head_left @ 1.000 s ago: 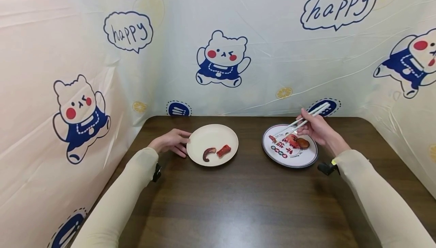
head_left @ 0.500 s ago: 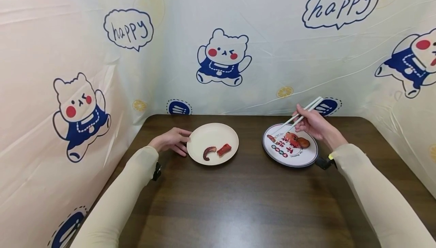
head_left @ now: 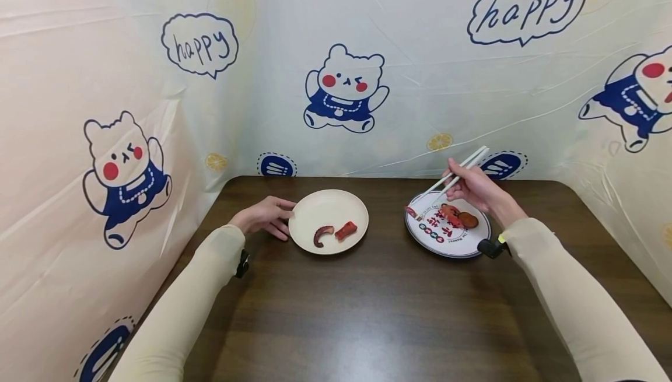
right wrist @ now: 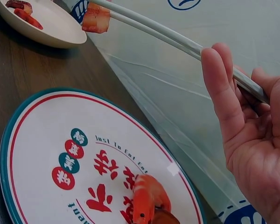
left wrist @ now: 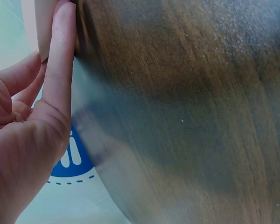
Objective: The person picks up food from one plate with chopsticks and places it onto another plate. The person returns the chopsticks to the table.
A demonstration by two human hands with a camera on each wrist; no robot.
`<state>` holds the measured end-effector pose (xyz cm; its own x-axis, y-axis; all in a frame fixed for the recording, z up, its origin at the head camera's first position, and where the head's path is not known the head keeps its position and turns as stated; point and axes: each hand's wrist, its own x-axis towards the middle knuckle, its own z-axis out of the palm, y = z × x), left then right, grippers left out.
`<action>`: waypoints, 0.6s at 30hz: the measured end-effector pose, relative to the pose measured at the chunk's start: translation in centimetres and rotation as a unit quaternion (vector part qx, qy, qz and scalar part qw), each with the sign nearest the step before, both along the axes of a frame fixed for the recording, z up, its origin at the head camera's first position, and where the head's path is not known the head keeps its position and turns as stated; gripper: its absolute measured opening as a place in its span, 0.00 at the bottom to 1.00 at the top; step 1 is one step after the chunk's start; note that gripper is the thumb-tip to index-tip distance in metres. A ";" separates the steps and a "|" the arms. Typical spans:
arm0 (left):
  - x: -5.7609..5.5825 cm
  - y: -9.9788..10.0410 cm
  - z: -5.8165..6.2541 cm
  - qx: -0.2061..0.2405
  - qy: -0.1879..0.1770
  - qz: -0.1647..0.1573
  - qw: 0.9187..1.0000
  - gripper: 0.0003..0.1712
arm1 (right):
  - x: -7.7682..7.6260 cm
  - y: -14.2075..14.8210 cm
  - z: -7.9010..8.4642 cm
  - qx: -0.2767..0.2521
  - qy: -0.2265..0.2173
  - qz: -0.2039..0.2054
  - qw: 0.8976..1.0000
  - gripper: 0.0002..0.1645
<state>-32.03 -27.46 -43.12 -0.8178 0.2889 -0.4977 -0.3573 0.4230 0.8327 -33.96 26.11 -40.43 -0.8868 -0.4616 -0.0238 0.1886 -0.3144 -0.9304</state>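
Observation:
My right hand [head_left: 475,189] grips a pair of white chopsticks [right wrist: 154,32]. Between their tips is a red-and-pale striped piece of meat [right wrist: 96,17], over the left rim of the patterned white plate [right wrist: 51,109] in the head view. On that plate lie an orange-red shrimp [right wrist: 150,193] and a round brown slice [head_left: 467,220]. My left hand [head_left: 264,216] touches the left rim of a cream plate [head_left: 315,204], fingers straight, thumb at the edge in the left wrist view. The cream plate holds a curled dark octopus tentacle [head_left: 321,234] and a red meat piece [head_left: 345,231].
Both plates stand toward the far edge of a dark wooden table [head_left: 336,306], with a gap between them. A printed cloth [head_left: 420,84] with bears and "happy" bubbles hangs behind and at the sides.
My right hand has moved left with the chopsticks, and the striped meat piece has shifted left and up from the patterned plate to its rim. The left hand stays at the cream plate.

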 end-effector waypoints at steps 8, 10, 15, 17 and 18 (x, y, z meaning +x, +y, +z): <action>0.1 0.0 0.0 0.004 0.002 -0.003 1.000 0.31 | -0.1 -1.2 0.1 0.003 -0.010 -0.005 1.000 0.30; 0.1 0.1 0.0 0.004 0.003 -0.002 1.000 0.31 | -0.2 -1.6 0.1 0.006 -0.010 -0.003 1.000 0.29; 0.1 0.0 0.1 0.003 0.004 -0.007 1.000 0.31 | -0.4 -2.5 0.2 0.006 -0.013 0.000 1.000 0.29; 0.1 0.0 0.0 0.004 0.002 -0.005 1.000 0.31 | -0.6 -2.7 0.3 0.001 -0.015 0.003 1.000 0.29; 0.1 0.1 0.0 0.004 0.001 -0.003 1.000 0.31 | -0.6 -2.9 0.3 -0.001 -0.015 0.005 1.000 0.29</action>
